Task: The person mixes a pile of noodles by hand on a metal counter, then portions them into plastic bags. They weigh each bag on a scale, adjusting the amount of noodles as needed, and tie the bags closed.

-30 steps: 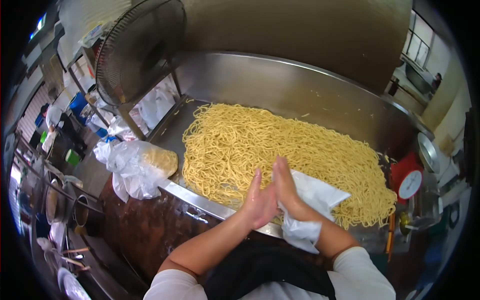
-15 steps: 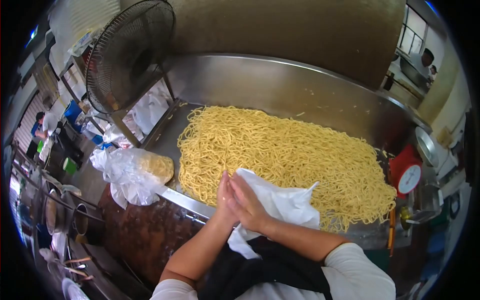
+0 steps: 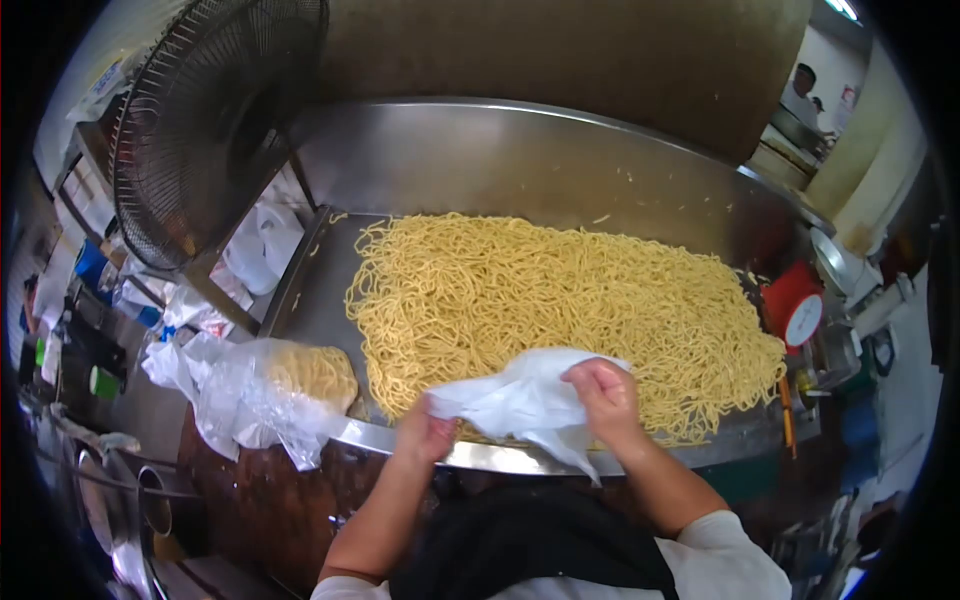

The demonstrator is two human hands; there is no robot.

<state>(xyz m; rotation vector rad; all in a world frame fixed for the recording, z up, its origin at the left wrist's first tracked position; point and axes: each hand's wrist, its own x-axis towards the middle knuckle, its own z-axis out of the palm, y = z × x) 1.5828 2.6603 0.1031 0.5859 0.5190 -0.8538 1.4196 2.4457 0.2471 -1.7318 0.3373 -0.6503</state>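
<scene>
A white plastic bag (image 3: 525, 395) is stretched between my two hands, just above the near edge of the noodles. My left hand (image 3: 425, 435) is closed on the bag's left end. Its right end is pinched by my right hand (image 3: 605, 395), thumb against fingers. Behind the bag, a wide layer of yellow noodles (image 3: 550, 290) covers much of the metal tray table (image 3: 335, 260). A clear plastic bag with noodles inside (image 3: 310, 375) lies to the left, at the table's front corner.
At the left stands a large black fan (image 3: 215, 130). A red scale (image 3: 795, 305) with a round dial sits at the table's right end. Metal pots (image 3: 165, 500) are at lower left. Another person (image 3: 800, 95) is in the background at upper right.
My hands were pressed palm to palm with the white bag beside them; now they are apart, each gripping an end. The view has shifted slightly.
</scene>
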